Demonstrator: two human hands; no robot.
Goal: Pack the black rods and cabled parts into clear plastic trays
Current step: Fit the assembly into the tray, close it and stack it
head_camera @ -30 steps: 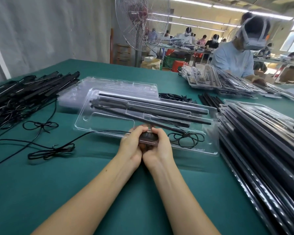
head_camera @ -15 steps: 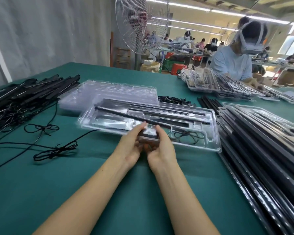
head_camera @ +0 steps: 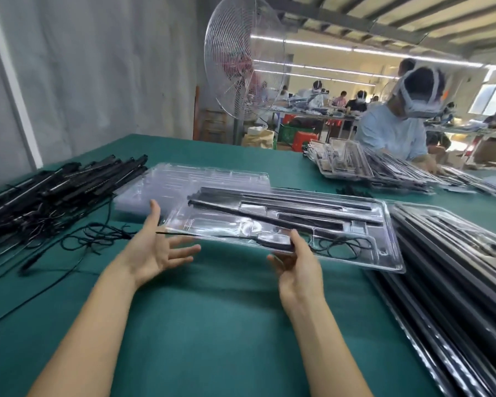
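Observation:
A clear plastic tray (head_camera: pixel 384 253) is lifted off the green table, tilted, its right end over the stack at the right. It holds several black rods (head_camera: pixel 269 217) and a coiled black cable (head_camera: pixel 341 245). My right hand (head_camera: pixel 297 262) grips the tray's near edge, thumb on top. My left hand (head_camera: pixel 158 250) is beside the tray's left end, palm up and fingers spread, holding nothing. Loose black rods with cables (head_camera: pixel 58 190) lie piled at the far left. A stack of empty clear trays (head_camera: pixel 161 190) sits behind the lifted tray.
A stack of filled trays (head_camera: pixel 455 267) fills the right side of the table. A person sits at the far right behind more filled trays (head_camera: pixel 384 170). Loose cables (head_camera: pixel 95 236) trail across the table on the left. A standing fan (head_camera: pixel 241 58) rises behind the table.
Both hands were pressing a part into the tray's near edge. Now the right hand has lifted the tray and swung it rightward, and the left hand has let go and opened.

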